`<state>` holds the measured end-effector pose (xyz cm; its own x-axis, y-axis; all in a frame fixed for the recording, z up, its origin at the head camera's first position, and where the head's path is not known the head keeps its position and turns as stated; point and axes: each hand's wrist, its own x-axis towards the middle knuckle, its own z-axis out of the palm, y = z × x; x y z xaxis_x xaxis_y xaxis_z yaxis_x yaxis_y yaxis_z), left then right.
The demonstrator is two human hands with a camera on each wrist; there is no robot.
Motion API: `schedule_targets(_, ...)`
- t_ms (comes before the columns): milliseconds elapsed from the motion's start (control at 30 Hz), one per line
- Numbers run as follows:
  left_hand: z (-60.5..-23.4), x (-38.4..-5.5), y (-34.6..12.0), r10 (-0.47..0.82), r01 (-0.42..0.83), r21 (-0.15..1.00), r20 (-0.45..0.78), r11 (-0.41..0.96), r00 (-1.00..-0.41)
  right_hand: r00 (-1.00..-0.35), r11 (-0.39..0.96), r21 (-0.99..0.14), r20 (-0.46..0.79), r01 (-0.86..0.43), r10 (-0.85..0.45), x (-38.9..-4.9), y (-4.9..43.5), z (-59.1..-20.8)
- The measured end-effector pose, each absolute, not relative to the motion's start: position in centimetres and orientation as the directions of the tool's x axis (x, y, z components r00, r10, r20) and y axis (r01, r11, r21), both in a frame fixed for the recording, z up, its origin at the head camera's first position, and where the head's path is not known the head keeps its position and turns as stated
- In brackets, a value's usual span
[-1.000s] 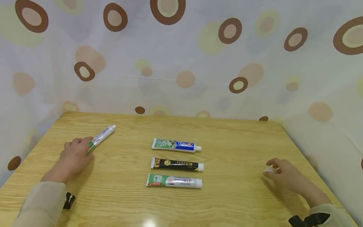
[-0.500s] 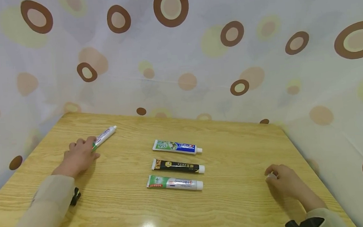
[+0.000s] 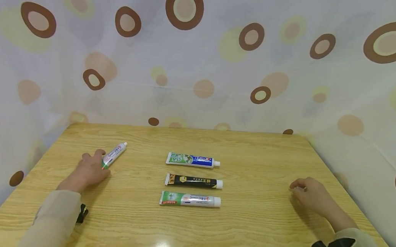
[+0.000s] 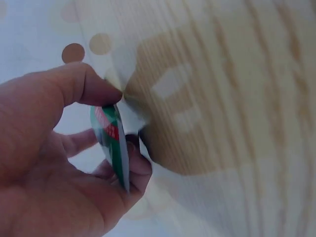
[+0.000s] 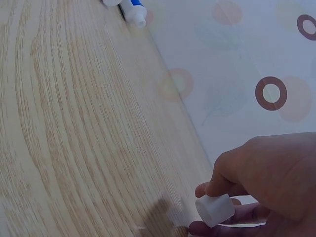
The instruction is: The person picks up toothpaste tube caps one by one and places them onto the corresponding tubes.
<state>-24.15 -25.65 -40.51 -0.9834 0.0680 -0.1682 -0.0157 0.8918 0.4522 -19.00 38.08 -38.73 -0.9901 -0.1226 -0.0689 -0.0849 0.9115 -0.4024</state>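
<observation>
My left hand (image 3: 89,171) holds a toothpaste tube (image 3: 114,155) at the left of the table, its narrow white tip pointing away to the upper right. In the left wrist view the tube's green and red flat end (image 4: 112,138) lies between the thumb and the curled fingers. Over on the right side of the table my right hand (image 3: 311,196) pinches a small white cap (image 5: 215,210) between thumb and fingers. Its hollow side shows in the right wrist view, while the hand mostly hides the cap in the head view.
Three more tubes lie in a column mid-table: a green and blue one (image 3: 191,160), a black one (image 3: 193,181) and a green and white one (image 3: 189,199). A dotted curtain (image 3: 193,62) hangs behind the wooden table (image 3: 246,227) and along its right side.
The tube in my left hand has rolled, so its printed side shows more, and the left hand sits slightly further right. In my right hand the white cap has become less visible from the head.
</observation>
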Motion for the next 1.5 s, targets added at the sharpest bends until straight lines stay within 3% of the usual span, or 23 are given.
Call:
schedule_targets(200,-40.5,-24.2,-25.4,0.144,0.048,0.467,-0.171,0.883,-0.975,-0.991,0.91,-0.403,-0.043,-0.095,-0.123,-18.9,37.9,-38.9)
schedule_targets(533,-40.8,-23.6,-26.1,0.109,0.063,0.449,-0.079,0.892,-0.991,-0.993,0.897,-0.431,-0.006,-0.103,-0.117,-18.7,38.1,-39.4)
schedule_targets(833,-39.8,-23.0,-25.7,0.146,0.175,0.421,0.1,0.89,-0.984,-0.994,0.891,-0.44,0.037,-0.111,-0.105,-18.6,37.7,-39.2)
schedule_targets(1100,-39.2,-22.6,-25.4,0.103,0.184,0.479,0.192,0.858,-0.976,-0.994,0.895,-0.433,0.058,-0.108,-0.092,-18.7,37.5,-39.1)
schedule_targets(1500,-38.4,-22.3,-24.5,0.124,0.341,0.516,0.408,0.786,-0.905,-0.996,0.864,-0.496,0.062,-0.084,-0.061,-18.9,36.8,-38.5)
